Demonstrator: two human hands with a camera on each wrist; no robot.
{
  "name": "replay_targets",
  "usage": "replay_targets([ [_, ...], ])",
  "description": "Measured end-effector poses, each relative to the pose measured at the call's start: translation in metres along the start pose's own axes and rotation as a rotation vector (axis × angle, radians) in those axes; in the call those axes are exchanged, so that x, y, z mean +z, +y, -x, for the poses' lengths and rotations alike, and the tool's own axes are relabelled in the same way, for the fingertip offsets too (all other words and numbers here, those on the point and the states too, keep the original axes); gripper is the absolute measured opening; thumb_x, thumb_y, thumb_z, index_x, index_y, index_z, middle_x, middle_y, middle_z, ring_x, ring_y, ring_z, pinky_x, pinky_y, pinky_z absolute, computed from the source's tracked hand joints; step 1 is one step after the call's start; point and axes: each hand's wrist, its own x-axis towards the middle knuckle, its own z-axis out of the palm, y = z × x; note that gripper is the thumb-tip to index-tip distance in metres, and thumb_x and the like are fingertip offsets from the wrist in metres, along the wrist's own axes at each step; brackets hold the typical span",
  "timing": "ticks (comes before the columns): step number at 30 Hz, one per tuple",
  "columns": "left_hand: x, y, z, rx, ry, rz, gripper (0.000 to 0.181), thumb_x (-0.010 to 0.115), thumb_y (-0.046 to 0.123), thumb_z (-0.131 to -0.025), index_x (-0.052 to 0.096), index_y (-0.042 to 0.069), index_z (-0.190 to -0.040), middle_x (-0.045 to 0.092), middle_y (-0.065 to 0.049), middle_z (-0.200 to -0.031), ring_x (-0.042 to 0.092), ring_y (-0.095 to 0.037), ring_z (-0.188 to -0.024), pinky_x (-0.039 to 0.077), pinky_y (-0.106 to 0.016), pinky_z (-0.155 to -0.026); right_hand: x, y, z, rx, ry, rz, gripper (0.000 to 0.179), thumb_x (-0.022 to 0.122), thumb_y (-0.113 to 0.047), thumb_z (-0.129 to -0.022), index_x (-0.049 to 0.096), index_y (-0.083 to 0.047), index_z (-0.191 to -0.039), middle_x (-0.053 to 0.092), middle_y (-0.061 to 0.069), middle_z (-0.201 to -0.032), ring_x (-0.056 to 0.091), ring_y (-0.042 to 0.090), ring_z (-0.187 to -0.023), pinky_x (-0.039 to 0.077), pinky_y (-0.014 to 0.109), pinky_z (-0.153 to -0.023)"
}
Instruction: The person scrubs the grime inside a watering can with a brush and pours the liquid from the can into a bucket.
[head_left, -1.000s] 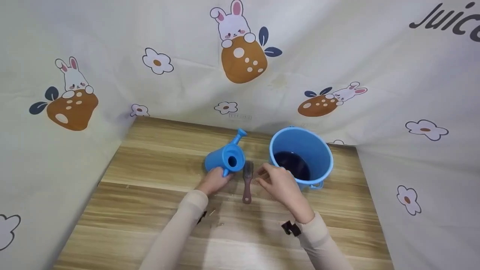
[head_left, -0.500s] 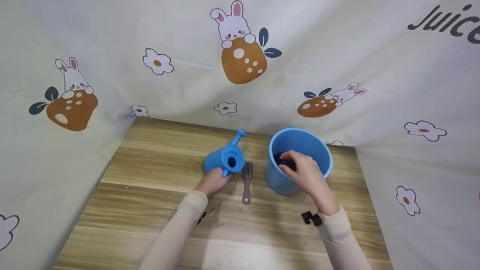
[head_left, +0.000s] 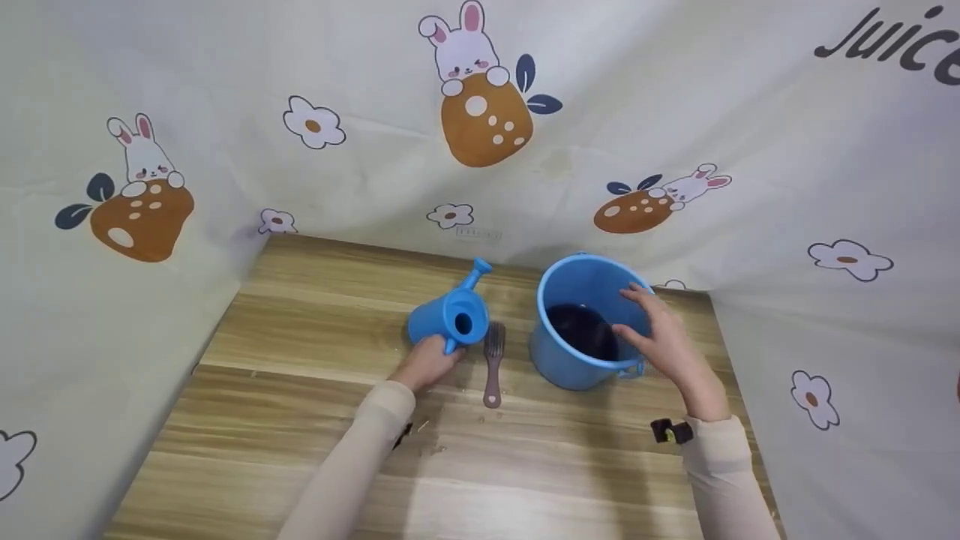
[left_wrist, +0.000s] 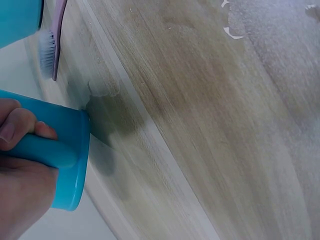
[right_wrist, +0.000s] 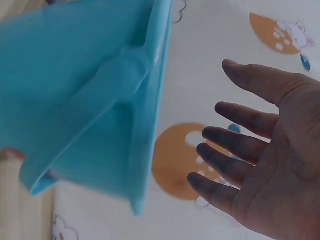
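Observation:
A blue watering can [head_left: 429, 322] stands on the wooden table with its spout pointing to the back. My left hand [head_left: 429, 364] grips its handle, and the left wrist view shows fingers curled round that handle [left_wrist: 47, 151]. To the can's right lies a brush [head_left: 493, 375], bristles toward the back. Beyond it stands a blue bucket [head_left: 564, 364] with dark liquid [head_left: 581, 326] at the bottom. My right hand [head_left: 670, 349] is over the bucket's right rim, fingers spread and holding nothing. In the right wrist view the open palm [right_wrist: 280, 155] faces the bucket, apart from its rim.
The bucket's blue carrying handle [right_wrist: 85, 120] hangs down its outer side. A pale printed cloth [head_left: 360, 180] with rabbits and flowers rises behind and on both sides of the table [head_left: 315, 315]. Small wet drops [head_left: 439, 450] dot the tabletop in front.
My right hand has moved right, from beside the brush across the bucket's opening to its right rim, and its fingers have spread. The left hand and the watering can have stayed put.

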Motion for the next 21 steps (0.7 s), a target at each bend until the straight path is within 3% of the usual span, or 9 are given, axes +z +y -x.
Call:
replay_targets([
  [7, 0.002, 0.002, 0.003, 0.005, 0.056, -0.081, 0.044, 0.058, 0.026, -0.095, 0.033, 0.020, -0.060, 0.029, 0.009, -0.055, 0.034, -0.010, -0.053, 0.030, -0.025, -0.052, 0.001, 0.039, 0.002, 0.106, -0.043, 0.052, 0.087, 0.074, -0.039, -0.088, 0.032, 0.004, -0.151, 0.022, 0.026, -0.161, 0.026, 0.049, -0.146, 0.028, 0.065, -0.113],
  [11, 0.003, -0.001, 0.005, -0.007, 0.079, -0.053, 0.045, 0.059, 0.029, -0.095, 0.034, 0.020, -0.059, 0.029, 0.009, -0.054, 0.033, -0.009, -0.051, 0.028, -0.025, -0.049, 0.008, 0.054, 0.004, 0.136, -0.068, 0.050, 0.104, 0.075, -0.051, -0.083, 0.023, 0.004, -0.154, 0.015, 0.026, -0.163, 0.025, 0.052, -0.145, 0.029, 0.066, -0.112],
  [21, 0.003, -0.003, 0.002, 0.010, 0.125, -0.003, 0.045, 0.058, 0.031, -0.095, 0.034, 0.021, -0.057, 0.030, 0.010, -0.053, 0.031, -0.007, -0.049, 0.025, -0.024, -0.046, 0.019, 0.061, 0.009, 0.160, -0.063, -0.013, 0.106, 0.072, -0.054, -0.085, 0.016, 0.001, -0.156, 0.006, 0.020, -0.166, 0.023, 0.050, -0.147, 0.030, 0.065, -0.112],
])
